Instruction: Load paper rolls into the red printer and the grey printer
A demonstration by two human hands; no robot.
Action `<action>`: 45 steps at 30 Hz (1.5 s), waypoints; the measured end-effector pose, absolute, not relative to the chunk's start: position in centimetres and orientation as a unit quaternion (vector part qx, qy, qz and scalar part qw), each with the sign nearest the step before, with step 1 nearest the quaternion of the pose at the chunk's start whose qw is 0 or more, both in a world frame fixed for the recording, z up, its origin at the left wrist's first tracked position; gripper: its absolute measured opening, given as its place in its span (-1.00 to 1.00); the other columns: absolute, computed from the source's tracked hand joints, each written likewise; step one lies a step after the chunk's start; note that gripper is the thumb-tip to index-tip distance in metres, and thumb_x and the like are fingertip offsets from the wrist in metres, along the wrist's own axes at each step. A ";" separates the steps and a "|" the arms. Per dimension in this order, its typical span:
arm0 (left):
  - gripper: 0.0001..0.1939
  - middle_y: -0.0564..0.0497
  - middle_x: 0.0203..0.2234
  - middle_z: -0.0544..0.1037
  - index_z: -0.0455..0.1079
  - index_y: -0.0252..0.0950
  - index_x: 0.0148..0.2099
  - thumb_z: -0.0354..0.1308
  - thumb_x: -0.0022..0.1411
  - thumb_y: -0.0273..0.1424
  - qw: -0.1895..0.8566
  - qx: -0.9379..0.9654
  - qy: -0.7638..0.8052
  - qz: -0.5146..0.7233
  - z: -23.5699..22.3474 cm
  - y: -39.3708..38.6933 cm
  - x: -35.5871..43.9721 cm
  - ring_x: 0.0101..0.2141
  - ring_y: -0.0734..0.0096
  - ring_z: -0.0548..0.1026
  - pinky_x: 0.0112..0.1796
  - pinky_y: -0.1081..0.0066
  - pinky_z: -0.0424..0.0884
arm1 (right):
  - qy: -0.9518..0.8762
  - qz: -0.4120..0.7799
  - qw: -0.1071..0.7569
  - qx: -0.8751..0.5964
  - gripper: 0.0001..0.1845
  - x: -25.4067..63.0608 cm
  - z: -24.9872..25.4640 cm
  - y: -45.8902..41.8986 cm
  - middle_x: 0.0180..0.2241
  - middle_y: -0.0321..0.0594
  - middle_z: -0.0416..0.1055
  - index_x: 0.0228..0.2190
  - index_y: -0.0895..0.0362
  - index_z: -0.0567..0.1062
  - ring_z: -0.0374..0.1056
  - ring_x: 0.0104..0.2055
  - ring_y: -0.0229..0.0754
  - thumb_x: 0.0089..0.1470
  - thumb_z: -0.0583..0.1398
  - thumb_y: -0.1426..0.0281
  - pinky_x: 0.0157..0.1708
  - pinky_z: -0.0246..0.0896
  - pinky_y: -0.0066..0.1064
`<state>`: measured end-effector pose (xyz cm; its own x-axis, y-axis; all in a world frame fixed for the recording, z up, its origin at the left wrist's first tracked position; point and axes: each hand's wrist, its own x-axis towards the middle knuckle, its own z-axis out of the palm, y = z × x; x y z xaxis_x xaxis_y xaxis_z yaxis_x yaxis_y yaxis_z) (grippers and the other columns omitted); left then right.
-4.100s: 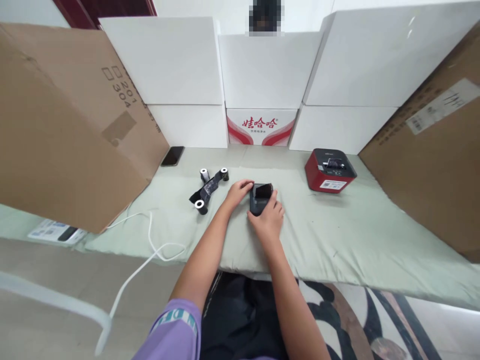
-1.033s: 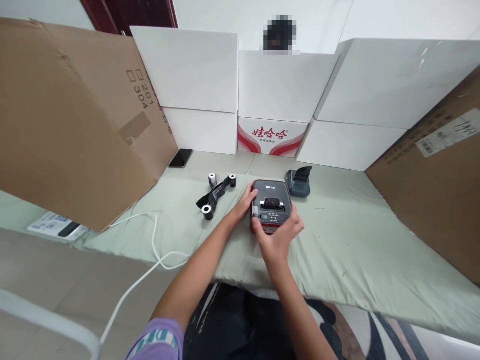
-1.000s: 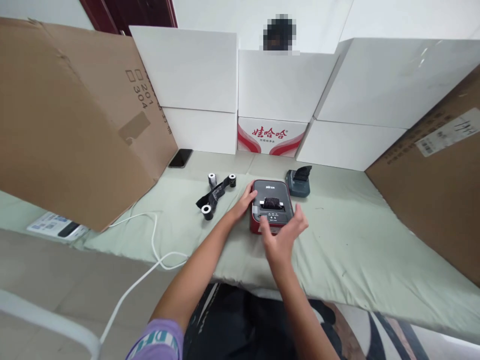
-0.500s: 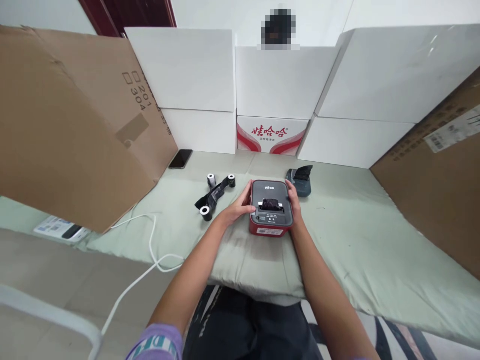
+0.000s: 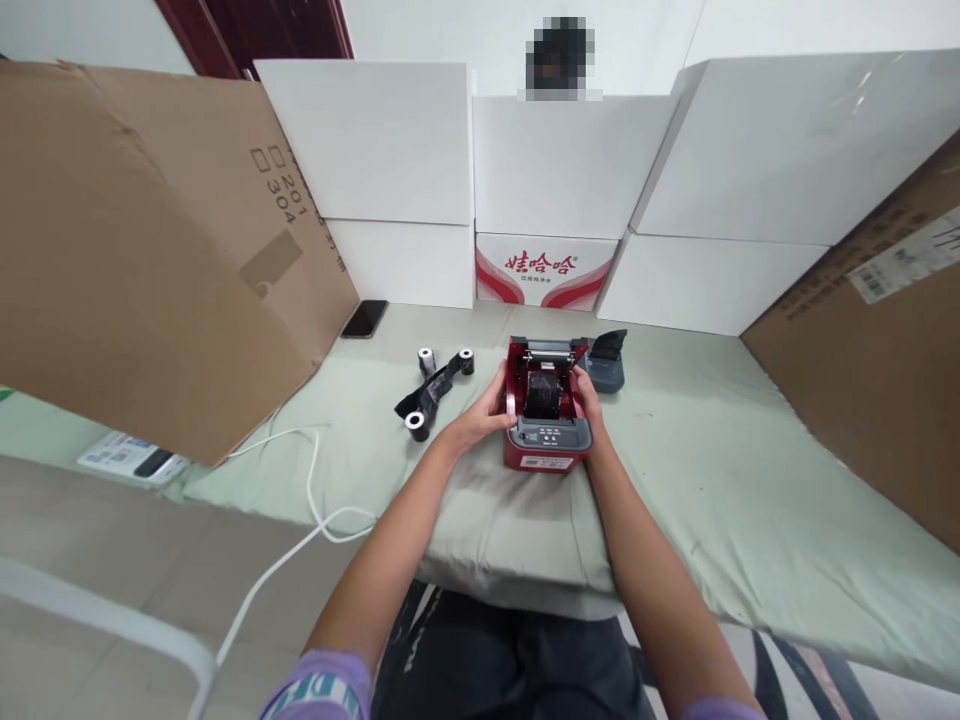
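A red and dark grey label printer (image 5: 551,462) stands on the cloth-covered table in front of me. Its lid is up, and a black roll (image 5: 543,394) shows in the red bay inside. My left hand (image 5: 484,412) grips the printer's left side, thumb near the front panel. On the opposite side, my right hand (image 5: 589,402) holds the casing, its fingers partly hidden by the printer. Left of the printer lie several small white-ended rolls with black ribbon (image 5: 429,395). Just behind my right hand sits a small dark grey device (image 5: 606,374) with a black strip sticking up.
White boxes (image 5: 360,140) line the back, one with red lettering (image 5: 545,268). Large brown cartons (image 5: 165,270) flank both sides. A phone (image 5: 364,319) lies at the back left. White cable (image 5: 311,490) hangs over the front edge. Someone's blurred head shows behind the boxes.
The printer's lid has swung up from closed, baring the roll inside. Both hands stay on the printer's sides in nearly the same place.
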<state>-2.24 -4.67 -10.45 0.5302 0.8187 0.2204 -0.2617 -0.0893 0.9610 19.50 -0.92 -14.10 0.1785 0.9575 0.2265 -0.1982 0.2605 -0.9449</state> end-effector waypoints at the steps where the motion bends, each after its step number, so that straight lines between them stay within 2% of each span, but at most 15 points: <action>1: 0.24 -0.01 0.48 -0.26 -0.40 -0.08 0.50 0.38 0.04 -0.11 0.632 0.605 0.235 0.424 -10.3 -4.7 -2.3 0.44 0.04 -0.13 0.37 0.09 -0.05 | -0.448 0.458 0.651 -0.408 -0.34 19.6 -14.1 -0.9 0.04 -0.18 0.52 -0.01 0.06 0.46 0.42 0.10 -0.06 -0.01 0.20 -0.11 0.18 0.24 -0.07; 6: 0.04 0.00 0.48 -0.16 -0.05 -0.12 0.48 0.33 0.05 -0.09 0.594 0.634 0.288 0.404 -10.0 -4.7 -2.8 0.44 -0.01 -0.16 0.39 0.10 -0.13 | -0.431 0.474 0.653 -0.403 -0.35 19.5 -13.8 -0.8 0.03 -0.15 0.52 -0.08 0.07 0.50 0.41 0.11 0.01 -0.09 0.26 -0.10 0.19 0.23 -0.05; 10: -0.20 0.02 0.47 -0.06 0.23 -0.11 0.37 0.28 0.10 -0.12 0.540 0.664 0.320 0.407 -10.1 -4.8 -2.9 0.42 -0.05 -0.06 0.36 0.10 -0.01 | -0.430 0.470 0.658 -0.401 -0.39 19.3 -13.4 -1.1 0.00 -0.13 0.53 -0.08 0.09 0.48 0.38 0.13 0.03 -0.06 0.24 -0.06 0.15 0.26 -0.07; 12: -0.38 0.00 0.43 0.06 0.38 -0.13 0.26 0.22 0.16 -0.13 0.468 0.683 0.364 0.427 -9.7 -5.0 -2.7 0.37 -0.01 0.08 0.33 0.12 0.05 | -0.427 0.475 0.658 -0.399 -0.40 19.3 -13.3 -1.1 -0.02 -0.12 0.54 -0.07 0.09 0.47 0.37 0.14 0.03 -0.04 0.24 -0.04 0.16 0.26 -0.06; 15: -0.66 -0.01 0.28 0.31 0.58 -0.15 -0.02 0.11 0.24 -0.20 0.318 0.720 0.444 0.427 -8.6 -5.1 -2.3 0.25 0.08 0.23 0.30 0.11 0.06 | -0.422 0.481 0.656 -0.400 -0.40 19.2 -13.3 -1.1 -0.03 -0.12 0.55 -0.08 0.10 0.47 0.37 0.13 0.04 -0.06 0.26 -0.03 0.15 0.26 -0.04; 18: -0.72 -0.01 0.02 0.56 0.61 -0.14 -0.27 0.03 0.22 -0.35 0.275 0.795 0.425 0.336 -7.1 -4.4 -1.9 0.12 0.10 0.35 0.26 0.05 0.04 | -0.409 0.483 0.662 -0.401 -0.37 19.2 -13.2 -1.1 -0.08 -0.12 0.57 -0.11 0.10 0.48 0.39 0.12 0.07 -0.10 0.27 -0.07 0.13 0.29 -0.04; 21: -0.65 -0.01 -0.17 0.65 0.58 -0.19 -0.39 -0.05 0.11 -0.52 0.292 0.846 0.363 0.257 -5.6 -3.1 -1.5 -0.06 0.18 0.51 0.20 0.08 0.10 | -0.400 0.485 0.667 -0.400 -0.36 19.1 -13.1 -1.0 -0.09 -0.11 0.58 -0.12 0.11 0.50 0.40 0.11 0.08 -0.12 0.28 -0.07 0.12 0.31 -0.06; 24: -0.66 -0.04 -0.25 0.66 0.57 -0.24 -0.40 -0.04 0.02 -0.59 0.216 0.889 0.358 0.187 -4.2 -1.7 -0.6 -0.17 0.23 0.56 0.10 0.17 0.21 | -0.397 0.484 0.666 -0.405 -0.37 19.2 -13.1 -1.0 -0.10 -0.12 0.58 -0.14 0.10 0.51 0.40 0.11 0.08 -0.14 0.28 -0.07 0.12 0.30 -0.09; 28: -0.75 -0.16 -0.31 0.65 0.58 -0.31 -0.35 0.06 0.05 -0.57 0.054 0.920 0.388 0.031 -2.9 -0.9 1.3 -0.17 0.12 0.56 0.05 0.18 0.27 | -0.397 0.480 0.664 -0.412 -0.38 19.3 -13.2 -0.8 -0.09 -0.14 0.58 -0.15 0.08 0.53 0.40 0.11 0.09 -0.15 0.28 -0.08 0.12 0.28 -0.11; 30: -0.76 -0.20 -0.31 0.65 0.59 -0.33 -0.31 0.09 0.07 -0.56 0.014 0.915 0.402 -0.023 -2.5 -0.8 2.1 -0.15 0.07 0.56 0.05 0.15 0.29 | -0.404 0.473 0.664 -0.416 -0.38 19.4 -13.3 -0.7 -0.08 -0.14 0.58 -0.15 0.07 0.53 0.40 0.11 0.09 -0.13 0.26 -0.10 0.12 0.28 -0.11; 33: -0.69 -0.17 -0.27 0.67 0.62 -0.28 -0.22 0.10 0.05 -0.57 0.032 0.919 0.390 -0.039 -2.3 -0.9 2.7 -0.15 0.08 0.57 0.00 0.19 0.33 | -0.416 0.466 0.658 -0.421 -0.36 19.5 -13.5 -0.6 -0.07 -0.13 0.57 -0.13 0.07 0.53 0.41 0.10 0.08 -0.11 0.24 -0.12 0.10 0.29 -0.11; 37: -0.71 -0.07 -0.27 0.68 0.63 -0.21 -0.19 0.15 0.08 -0.49 0.134 0.918 0.371 0.037 -1.8 -1.4 1.8 -0.22 0.20 0.58 -0.13 0.32 0.39 | -0.422 0.463 0.655 -0.422 -0.36 19.5 -13.5 -0.6 -0.05 -0.13 0.56 -0.12 0.08 0.53 0.42 0.07 0.07 -0.09 0.24 -0.11 0.09 0.30 -0.12; 41: -0.58 -0.02 -0.23 0.67 0.57 -0.23 0.02 0.26 0.07 -0.36 0.268 0.854 0.395 0.207 -1.0 -3.4 -0.9 -0.26 0.31 0.56 -0.21 0.40 0.42 | -0.412 0.466 0.661 -0.420 -0.41 19.3 -13.5 -0.6 -0.05 -0.14 0.56 -0.14 0.08 0.52 0.42 0.07 0.05 -0.09 0.25 -0.07 0.09 0.30 -0.12; 45: -0.42 -0.05 -0.20 0.62 0.48 -0.29 0.14 0.30 0.06 -0.24 0.296 0.718 0.473 0.415 -0.9 -5.1 -5.7 -0.39 0.44 0.49 -0.32 0.43 0.41 | -0.414 0.464 0.658 -0.425 -0.43 19.3 -13.4 -0.8 -0.01 -0.14 0.55 -0.13 0.08 0.52 0.40 0.09 0.03 -0.07 0.25 -0.05 0.12 0.28 -0.12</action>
